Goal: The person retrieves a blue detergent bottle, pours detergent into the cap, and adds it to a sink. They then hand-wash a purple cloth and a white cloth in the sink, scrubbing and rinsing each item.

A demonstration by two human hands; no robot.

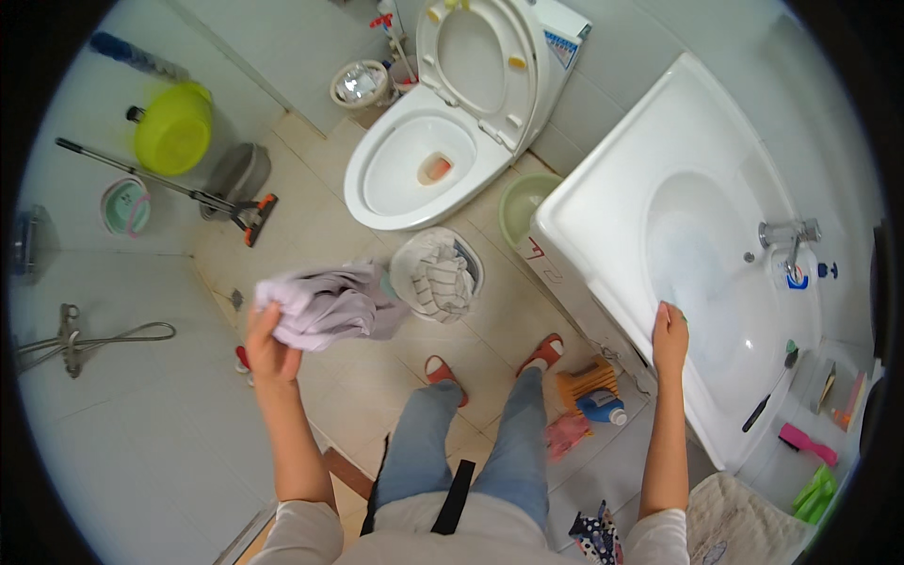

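A crumpled pale lilac cloth (332, 304) hangs from my left hand (275, 349), out to the left above the tiled floor. Just right of the cloth stands a round basket (400, 272) holding a striped white cloth (441, 279). My right hand (671, 335) is at the near edge of the white washbasin (600, 233), with its fingertips together over the bowl; whether it holds anything small cannot be told. Cloudy, bluish water (696, 272) appears to lie in the bowl, below the chrome faucet (787, 233).
Ahead is a toilet (367, 191) with its lid up, beside a waste bin (360, 102). A green basin (515, 212) sits under the washbasin's corner. A squeegee mop (212, 198) leans at the left. A blue detergent bottle (600, 406) and an orange stool (586, 381) are near my feet.
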